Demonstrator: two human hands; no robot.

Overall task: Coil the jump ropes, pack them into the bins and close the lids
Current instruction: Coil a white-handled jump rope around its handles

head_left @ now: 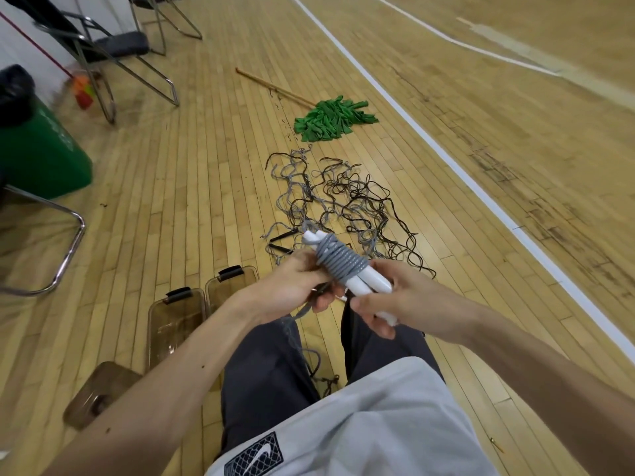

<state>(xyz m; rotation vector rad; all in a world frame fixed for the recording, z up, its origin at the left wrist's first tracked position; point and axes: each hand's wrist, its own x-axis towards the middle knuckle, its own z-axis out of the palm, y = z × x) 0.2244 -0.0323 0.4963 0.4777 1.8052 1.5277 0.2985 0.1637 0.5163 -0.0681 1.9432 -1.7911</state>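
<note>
Above my knees I hold a grey jump rope point(338, 264) wound in tight turns round its two white handles point(369, 286). My right hand point(388, 304) grips the near ends of the handles. My left hand point(302, 286) pinches the loose grey rope end beside the coil; that tail hangs down across my lap. On the floor beyond lies a tangle of grey and dark jump ropes point(336, 204) with black handles. Three smoky clear bins stand to my left: one point(175, 321), one point(233, 283) with black lid clips, and a blurred one point(99, 393).
A green mop point(331, 120) with a wooden stick lies farther out on the wood floor. A green trash can point(37, 146) and metal-framed chairs point(113, 53) stand at the left. A white court line point(446, 159) runs diagonally on the right.
</note>
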